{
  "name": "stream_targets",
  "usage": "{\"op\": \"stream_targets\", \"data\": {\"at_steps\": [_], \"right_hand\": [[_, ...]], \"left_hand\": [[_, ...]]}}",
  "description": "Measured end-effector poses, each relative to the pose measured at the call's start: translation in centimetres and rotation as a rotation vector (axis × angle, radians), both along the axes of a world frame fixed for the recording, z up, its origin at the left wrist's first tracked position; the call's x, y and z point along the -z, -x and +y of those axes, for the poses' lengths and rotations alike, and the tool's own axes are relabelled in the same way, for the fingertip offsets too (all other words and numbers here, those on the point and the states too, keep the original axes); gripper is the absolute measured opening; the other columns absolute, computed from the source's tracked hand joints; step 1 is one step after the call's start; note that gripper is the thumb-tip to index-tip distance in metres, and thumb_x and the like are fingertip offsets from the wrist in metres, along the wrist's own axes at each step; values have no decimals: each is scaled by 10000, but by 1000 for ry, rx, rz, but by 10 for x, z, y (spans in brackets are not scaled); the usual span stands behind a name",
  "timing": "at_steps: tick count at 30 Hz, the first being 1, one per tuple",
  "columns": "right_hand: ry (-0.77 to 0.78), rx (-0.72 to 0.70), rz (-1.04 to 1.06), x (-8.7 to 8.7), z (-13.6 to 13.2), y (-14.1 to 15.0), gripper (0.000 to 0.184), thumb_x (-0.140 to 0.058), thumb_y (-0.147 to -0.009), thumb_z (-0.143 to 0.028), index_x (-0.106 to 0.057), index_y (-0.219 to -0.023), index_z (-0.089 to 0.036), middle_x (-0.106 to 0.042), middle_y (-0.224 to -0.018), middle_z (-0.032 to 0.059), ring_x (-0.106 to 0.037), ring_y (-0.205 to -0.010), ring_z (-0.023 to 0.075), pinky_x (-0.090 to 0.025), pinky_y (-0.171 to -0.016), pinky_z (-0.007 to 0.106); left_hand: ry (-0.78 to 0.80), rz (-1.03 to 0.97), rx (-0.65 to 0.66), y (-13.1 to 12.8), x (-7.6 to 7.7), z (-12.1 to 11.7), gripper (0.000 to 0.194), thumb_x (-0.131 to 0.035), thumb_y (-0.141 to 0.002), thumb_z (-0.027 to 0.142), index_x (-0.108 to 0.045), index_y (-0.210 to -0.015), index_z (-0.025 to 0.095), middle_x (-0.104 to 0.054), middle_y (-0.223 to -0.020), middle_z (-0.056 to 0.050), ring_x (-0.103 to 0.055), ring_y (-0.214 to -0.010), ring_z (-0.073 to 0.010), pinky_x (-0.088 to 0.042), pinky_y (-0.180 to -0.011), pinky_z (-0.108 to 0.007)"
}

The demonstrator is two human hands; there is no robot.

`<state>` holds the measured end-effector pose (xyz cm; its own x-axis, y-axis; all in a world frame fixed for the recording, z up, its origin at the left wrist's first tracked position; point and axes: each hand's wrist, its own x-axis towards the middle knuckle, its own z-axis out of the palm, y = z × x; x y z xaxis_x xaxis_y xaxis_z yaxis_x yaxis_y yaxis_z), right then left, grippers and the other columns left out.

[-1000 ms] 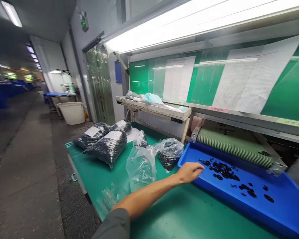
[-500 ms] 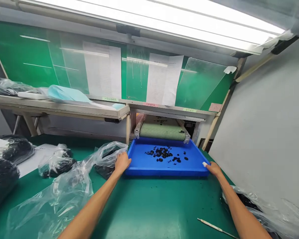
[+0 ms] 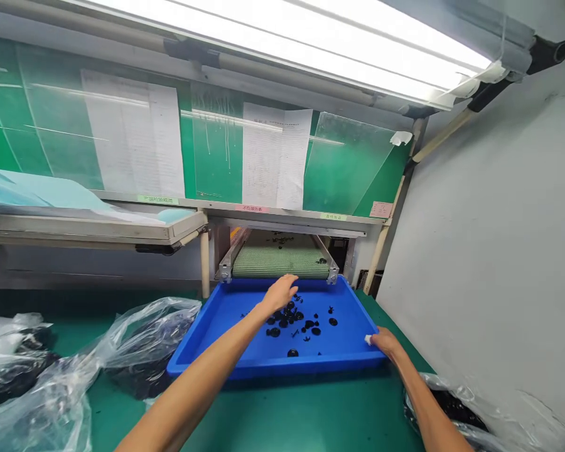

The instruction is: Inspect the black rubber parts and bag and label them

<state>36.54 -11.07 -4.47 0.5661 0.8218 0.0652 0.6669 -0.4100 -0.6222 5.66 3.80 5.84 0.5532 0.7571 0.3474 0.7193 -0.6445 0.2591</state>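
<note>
Moved inward off the rim, your open left hand (image 3: pixel 280 294), over a blue plastic tray (image 3: pixel 348 358) just below a green conveyor belt (image 3: pixel 280 262), your right hand (image 3: pixel 385 342) clasping the tray's right rim, small black molded parts (image 3: pixel 287 320) scattered inside.

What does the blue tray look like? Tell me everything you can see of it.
The blue tray is a shallow rectangular tray of glossy moulded plastic with low sloped walls and a raised rim. It sits slightly askew on the green bench mat, just in front of the end of the green mesh conveyor belt. Small black parts lie scattered across its floor. The left hand hovers above them, and the right hand touches the tray's right rim.
</note>
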Motion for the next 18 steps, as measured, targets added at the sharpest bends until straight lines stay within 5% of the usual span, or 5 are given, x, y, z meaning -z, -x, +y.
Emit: {"op": "stream_targets", "data": {"at_steps": [5,9,13,16,18], "right_hand": [[8,-42,162,11,12,-3,104,-668,-722,-186,-691,-820,-161,-685,-664,-8,-655,-606,174,-498,-569,252],[-14,-29,253,11,13,-6,164,-666,-698,-184,-697,-860,-183,-703,-703,-11,-667,-650,184,-501,-587,248],[-12,-17,331,9,8,-4,233,-608,-864,-316,-633,-1009,-135,-675,-915,30,-641,-744,146,-531,-667,290],[9,-11,366,9,-4,0,271,-573,-902,-350,-607,-1058,-131,-635,-1019,45,-627,-828,157,-539,-707,314],[32,-11,379,10,-16,4,266,-577,-901,-338,-604,-1073,-137,-627,-1049,49,-623,-860,166,-539,-728,325]], "left_hand": [[-83,-74,117,-115,-25,68,403,-560,-890,335,-512,-1256,176,-492,-1339,-115,-514,-1167,-273,-431,-959,-518],[-87,-82,181,-146,-22,76,362,-560,-891,332,-541,-1211,164,-543,-1265,-106,-546,-1117,-258,-452,-933,-503],[-61,-3,293,-109,-5,50,305,-580,-869,278,-589,-1162,195,-582,-1244,-81,-554,-1119,-219,-436,-971,-403],[-15,87,304,-37,7,22,322,-648,-789,270,-634,-1110,279,-630,-1201,0,-584,-1089,-179,-436,-955,-269],[-4,105,173,23,15,4,287,-536,-847,271,-631,-1118,267,-641,-1190,-10,-573,-1118,-189,-421,-971,-276]]}}
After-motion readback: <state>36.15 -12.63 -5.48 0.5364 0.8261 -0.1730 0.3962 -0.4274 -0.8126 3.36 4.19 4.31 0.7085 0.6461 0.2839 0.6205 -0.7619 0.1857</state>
